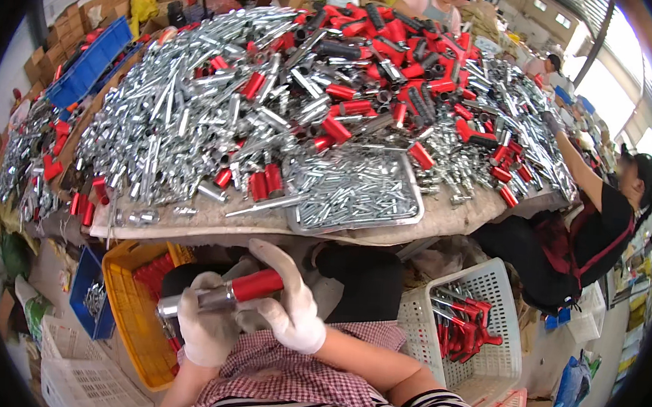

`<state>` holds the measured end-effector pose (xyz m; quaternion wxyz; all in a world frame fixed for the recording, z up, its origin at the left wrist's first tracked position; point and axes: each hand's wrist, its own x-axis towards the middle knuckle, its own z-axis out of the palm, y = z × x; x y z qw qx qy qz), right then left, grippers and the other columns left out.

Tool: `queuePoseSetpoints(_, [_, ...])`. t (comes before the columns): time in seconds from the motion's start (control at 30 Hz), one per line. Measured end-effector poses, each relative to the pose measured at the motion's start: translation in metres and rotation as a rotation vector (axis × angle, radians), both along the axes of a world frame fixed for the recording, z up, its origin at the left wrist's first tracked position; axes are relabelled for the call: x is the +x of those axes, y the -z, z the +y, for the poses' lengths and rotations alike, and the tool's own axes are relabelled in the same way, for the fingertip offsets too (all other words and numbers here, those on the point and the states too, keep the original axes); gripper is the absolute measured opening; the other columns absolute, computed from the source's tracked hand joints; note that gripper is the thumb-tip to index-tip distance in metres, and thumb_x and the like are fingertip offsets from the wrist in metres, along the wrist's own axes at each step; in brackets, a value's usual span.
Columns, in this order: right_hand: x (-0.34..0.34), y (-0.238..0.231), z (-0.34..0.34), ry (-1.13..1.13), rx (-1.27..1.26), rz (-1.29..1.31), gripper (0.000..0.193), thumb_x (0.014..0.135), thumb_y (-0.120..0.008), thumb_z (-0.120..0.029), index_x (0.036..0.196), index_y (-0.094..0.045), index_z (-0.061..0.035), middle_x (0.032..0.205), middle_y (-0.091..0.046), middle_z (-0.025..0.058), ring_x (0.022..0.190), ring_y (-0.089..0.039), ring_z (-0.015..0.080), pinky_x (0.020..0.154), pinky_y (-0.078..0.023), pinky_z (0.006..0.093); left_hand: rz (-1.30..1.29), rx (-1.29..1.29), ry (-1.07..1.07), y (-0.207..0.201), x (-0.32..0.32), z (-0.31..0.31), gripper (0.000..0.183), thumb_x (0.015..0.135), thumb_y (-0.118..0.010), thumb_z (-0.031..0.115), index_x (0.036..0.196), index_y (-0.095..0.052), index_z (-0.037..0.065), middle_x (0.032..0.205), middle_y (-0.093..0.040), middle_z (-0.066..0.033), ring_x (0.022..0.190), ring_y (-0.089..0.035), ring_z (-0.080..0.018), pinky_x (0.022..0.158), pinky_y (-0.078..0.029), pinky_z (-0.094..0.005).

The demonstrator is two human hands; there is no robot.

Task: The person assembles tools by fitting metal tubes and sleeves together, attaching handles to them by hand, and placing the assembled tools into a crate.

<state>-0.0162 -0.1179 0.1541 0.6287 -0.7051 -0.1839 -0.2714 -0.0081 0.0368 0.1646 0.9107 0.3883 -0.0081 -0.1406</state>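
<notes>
Both my hands wear white gloves and hold one part over my lap. It is a silver metal tube with a red sleeve [223, 293], lying nearly level. My left hand [207, 323] grips the silver end at the left. My right hand [286, 305] closes around the red end at the right. Just beyond my knees, the table edge [190, 229] carries a metal tray [356, 194] full of small silver pins. Behind the tray lies a huge heap of silver tubes [175, 112] and red sleeves [395, 43].
A yellow crate [136, 311] with red parts stands at my left, a blue bin [92, 297] beside it. A white basket [468, 324] at my right holds red-and-silver assembled parts. A person in black [601, 220] reaches onto the table's right end. Other people sit at the far side.
</notes>
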Motion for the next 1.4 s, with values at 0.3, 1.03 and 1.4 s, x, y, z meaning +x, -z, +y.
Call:
queuePoseSetpoints(0.3, [0.134, -0.043, -0.083, 0.447, -0.857, 0.012, 0.021, 0.085, -0.064, -0.028, 0.088, -0.073, -0.0091, 0.099, -0.064, 0.0148, 0.092, -0.062, 0.0306, 0.081, -0.05, 0.0424, 0.077, -0.307, 0.069, 0.004, 0.028, 0.018, 0.046, 0.093, -0.058, 0.042, 0.116, -0.053, 0.003, 0.131, -0.052, -0.0269, 0.11, -0.059, -0.0527, 0.082, -0.061, -0.0493])
queuePoseSetpoints(1.03, [0.105, -0.015, -0.114, 0.716, -0.756, -0.105, 0.014, 0.078, -0.072, -0.017, 0.09, -0.066, -0.0117, 0.079, -0.066, 0.0095, 0.077, -0.063, 0.0314, 0.07, -0.048, 0.0434, 0.047, -0.23, -0.103, 0.021, 0.055, 0.005, 0.049, 0.096, -0.053, 0.052, 0.119, -0.054, 0.009, 0.125, -0.058, -0.0219, 0.097, -0.066, -0.043, 0.072, -0.062, -0.0435])
queuePoseSetpoints(1.4, [0.18, -0.063, -0.123, 0.592, -0.745, -0.013, 0.013, 0.088, -0.064, -0.025, 0.095, -0.069, -0.0154, 0.078, -0.068, 0.0125, 0.074, -0.067, 0.0332, 0.067, -0.053, 0.0432, -0.005, -0.229, -0.12, 0.009, 0.061, -0.004, 0.05, 0.096, -0.054, 0.05, 0.12, -0.052, 0.007, 0.125, -0.058, -0.0202, 0.103, -0.063, -0.0412, 0.073, -0.061, -0.043])
